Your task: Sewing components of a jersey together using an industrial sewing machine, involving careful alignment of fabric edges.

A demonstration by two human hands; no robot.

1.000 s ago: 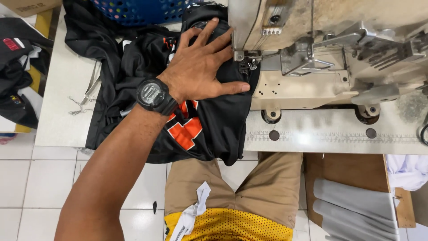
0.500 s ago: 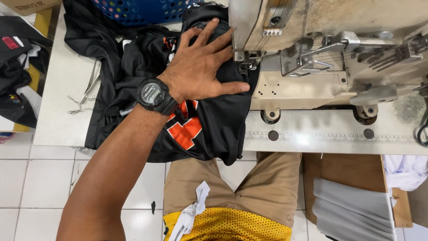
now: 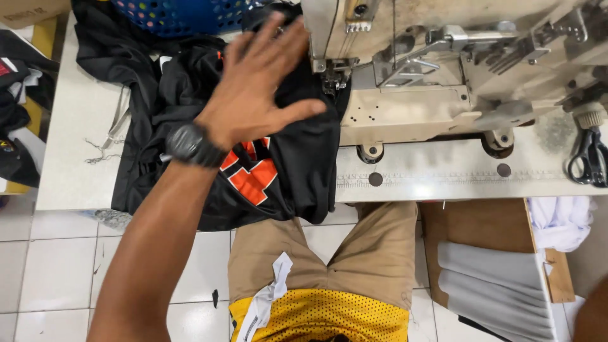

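White floor tiles show under the pale table, where the beige sewing machine stands as my landmark. My left arm reaches in from the lower left, a dark watch on the wrist. My left hand is spread wide, fingers fanned toward the machine and thumb pointing at its needle area, just left of it. The hand looks slightly blurred, so I cannot tell whether the palm presses the cloth or hangs just above it. Beneath it lies the black garment with orange lettering, one edge tucked under the machine's presser foot, the rest hanging off the table edge. Behind the garment, left of the machine, a blue plastic basket sits mostly out of view; I cannot see inside it. Scissors lie right of the machine.
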